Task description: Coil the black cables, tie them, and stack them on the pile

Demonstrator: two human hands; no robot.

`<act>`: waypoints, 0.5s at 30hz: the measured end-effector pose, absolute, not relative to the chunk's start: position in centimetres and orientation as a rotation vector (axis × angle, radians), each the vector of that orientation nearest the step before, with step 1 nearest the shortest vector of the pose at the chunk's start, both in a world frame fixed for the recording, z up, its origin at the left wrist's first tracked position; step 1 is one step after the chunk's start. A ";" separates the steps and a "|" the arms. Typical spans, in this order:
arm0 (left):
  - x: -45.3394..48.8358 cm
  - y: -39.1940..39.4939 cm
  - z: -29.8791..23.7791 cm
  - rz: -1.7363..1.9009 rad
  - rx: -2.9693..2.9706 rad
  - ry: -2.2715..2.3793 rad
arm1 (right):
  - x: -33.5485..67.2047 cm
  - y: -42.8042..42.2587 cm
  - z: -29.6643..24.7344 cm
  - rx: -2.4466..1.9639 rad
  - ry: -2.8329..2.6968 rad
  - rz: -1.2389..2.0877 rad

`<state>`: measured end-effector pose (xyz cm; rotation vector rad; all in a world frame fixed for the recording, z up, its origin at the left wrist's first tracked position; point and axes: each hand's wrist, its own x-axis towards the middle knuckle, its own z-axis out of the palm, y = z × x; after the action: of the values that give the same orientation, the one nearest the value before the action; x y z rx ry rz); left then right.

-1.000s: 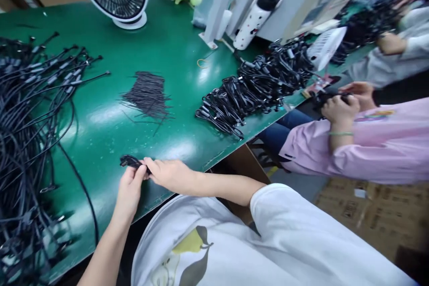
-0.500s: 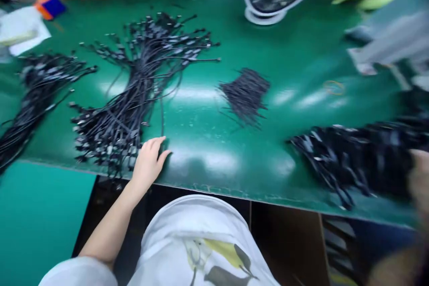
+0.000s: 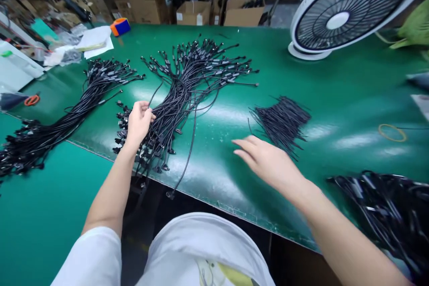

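My left hand is over the near end of a big spread bundle of black cables. Its thumb and fingers are pinched together on one thin black cable, which rises from the fingertips toward the bundle's middle. My right hand hovers above the green table with fingers stretched out and nothing visible in them. Just beyond it lies a pile of short black strips, like twist ties. One loose cable hangs from the bundle over the table's front edge.
A second cable bundle lies at the left. Coiled black cables are heaped at the right, near a yellow rubber band. A white fan stands at the back right. An orange and blue tape roll is at the back left.
My right hand has come from the dark cable heap at the right to beside the strip pile. My left hand has moved over the bundle and closed on a cable. The view has shifted.
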<state>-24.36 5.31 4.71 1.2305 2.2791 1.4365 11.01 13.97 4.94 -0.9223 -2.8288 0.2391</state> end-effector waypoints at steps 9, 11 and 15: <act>-18.1 -1.7 9.0 1.210 1.198 1.677 | -5.7 15.3 10.6 -0.229 -2.705 0.395; -19.2 -3.3 8.5 1.194 1.089 1.715 | -5.2 15.4 10.8 -0.306 -2.655 0.443; -20.8 -6.6 7.9 1.276 0.960 1.532 | -4.2 15.7 13.9 -0.486 -2.560 0.464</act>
<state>-20.79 -6.57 7.87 0.9601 1.5322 1.2761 -4.23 15.75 13.89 -0.4860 -2.5596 0.4639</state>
